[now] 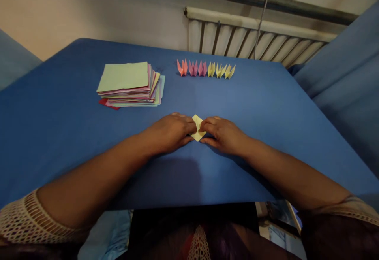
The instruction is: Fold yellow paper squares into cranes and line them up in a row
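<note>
A small folded piece of pale yellow paper [197, 135], diamond-shaped, lies on the blue table between my hands. My left hand [174, 132] has its curled fingers on the paper's left corner, the thumb beneath the fingers near the edge. On the opposite corner, my right hand [223, 133] presses with bent fingers, its thumb stretched along the lower right side. Both hands touch the paper, and the fingertips cover parts of its sides.
A thick stack of coloured paper sheets [124, 76] sits at the back left. Several folded paper figures, among them an orange one [182, 68], a pink one [202, 69] and a yellow one [229, 72], stand in a row near the far edge. Behind is a radiator [237, 38].
</note>
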`<move>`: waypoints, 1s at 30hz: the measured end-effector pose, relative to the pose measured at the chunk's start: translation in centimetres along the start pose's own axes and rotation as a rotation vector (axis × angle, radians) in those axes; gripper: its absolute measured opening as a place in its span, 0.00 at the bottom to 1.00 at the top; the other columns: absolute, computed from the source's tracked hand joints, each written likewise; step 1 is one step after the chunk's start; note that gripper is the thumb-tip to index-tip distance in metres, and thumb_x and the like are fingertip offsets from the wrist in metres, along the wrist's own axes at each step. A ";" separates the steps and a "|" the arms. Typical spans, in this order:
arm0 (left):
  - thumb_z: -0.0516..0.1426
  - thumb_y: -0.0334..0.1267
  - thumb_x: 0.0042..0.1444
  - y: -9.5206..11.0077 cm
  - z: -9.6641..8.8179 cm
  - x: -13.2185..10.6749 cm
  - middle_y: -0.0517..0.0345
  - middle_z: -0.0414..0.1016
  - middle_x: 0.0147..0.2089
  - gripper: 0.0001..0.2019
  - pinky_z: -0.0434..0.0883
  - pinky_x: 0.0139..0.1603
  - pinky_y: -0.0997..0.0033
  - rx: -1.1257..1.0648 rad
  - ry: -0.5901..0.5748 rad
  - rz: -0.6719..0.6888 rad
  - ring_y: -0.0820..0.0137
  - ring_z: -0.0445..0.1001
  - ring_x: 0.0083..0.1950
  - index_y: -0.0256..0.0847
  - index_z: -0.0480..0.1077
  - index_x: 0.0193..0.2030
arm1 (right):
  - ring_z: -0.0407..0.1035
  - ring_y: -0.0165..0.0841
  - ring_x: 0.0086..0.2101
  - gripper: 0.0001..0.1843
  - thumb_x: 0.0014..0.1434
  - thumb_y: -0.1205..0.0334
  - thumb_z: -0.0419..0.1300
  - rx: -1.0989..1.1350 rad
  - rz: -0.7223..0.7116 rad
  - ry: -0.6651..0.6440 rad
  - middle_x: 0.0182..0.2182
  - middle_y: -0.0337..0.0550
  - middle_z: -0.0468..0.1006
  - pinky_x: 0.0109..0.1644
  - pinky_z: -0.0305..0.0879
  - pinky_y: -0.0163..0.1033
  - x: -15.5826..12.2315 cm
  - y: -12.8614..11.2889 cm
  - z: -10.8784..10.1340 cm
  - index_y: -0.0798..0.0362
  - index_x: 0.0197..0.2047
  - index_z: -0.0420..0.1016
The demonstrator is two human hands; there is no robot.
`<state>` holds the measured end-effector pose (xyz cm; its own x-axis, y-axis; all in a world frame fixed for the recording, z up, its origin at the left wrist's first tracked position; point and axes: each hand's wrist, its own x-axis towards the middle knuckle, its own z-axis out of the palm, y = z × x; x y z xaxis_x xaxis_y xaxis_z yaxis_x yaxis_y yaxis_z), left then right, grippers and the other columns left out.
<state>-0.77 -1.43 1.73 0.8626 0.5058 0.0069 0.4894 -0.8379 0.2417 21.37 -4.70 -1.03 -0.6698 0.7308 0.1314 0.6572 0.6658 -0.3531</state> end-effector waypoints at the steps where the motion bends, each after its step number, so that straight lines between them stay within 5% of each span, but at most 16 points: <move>1: 0.56 0.36 0.60 0.1 0.1 0.1 0.55 0.76 0.37 0.05 0.64 0.47 0.63 0.034 0.002 0.017 0.64 0.73 0.41 0.42 0.73 0.37 | 0.69 0.41 0.47 0.12 0.64 0.56 0.59 -0.021 0.000 -0.006 0.45 0.49 0.77 0.52 0.65 0.48 0.1 0.0 0.0 0.52 0.47 0.75; 14: 0.50 0.26 0.60 0.9 -0.4 0.4 0.55 0.76 0.34 0.12 0.65 0.43 0.64 0.179 -0.056 0.098 0.68 0.71 0.33 0.40 0.72 0.31 | 0.70 0.38 0.43 0.10 0.67 0.62 0.55 -0.119 -0.042 -0.058 0.42 0.47 0.78 0.48 0.65 0.44 0.2 -0.1 -0.2 0.54 0.45 0.77; 30: 0.51 0.28 0.62 0.9 -0.4 0.4 0.53 0.76 0.36 0.09 0.67 0.41 0.66 0.338 -0.077 0.120 0.68 0.73 0.34 0.38 0.71 0.34 | 0.69 0.35 0.38 0.10 0.68 0.67 0.52 -0.344 -0.117 -0.117 0.39 0.46 0.77 0.42 0.59 0.41 0.2 0.0 -0.4 0.56 0.44 0.75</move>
<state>-0.04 -1.91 2.33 0.9173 0.3935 -0.0604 0.3876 -0.9174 -0.0905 21.34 -4.50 -0.67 -0.7690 0.6381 0.0388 0.6383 0.7697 -0.0078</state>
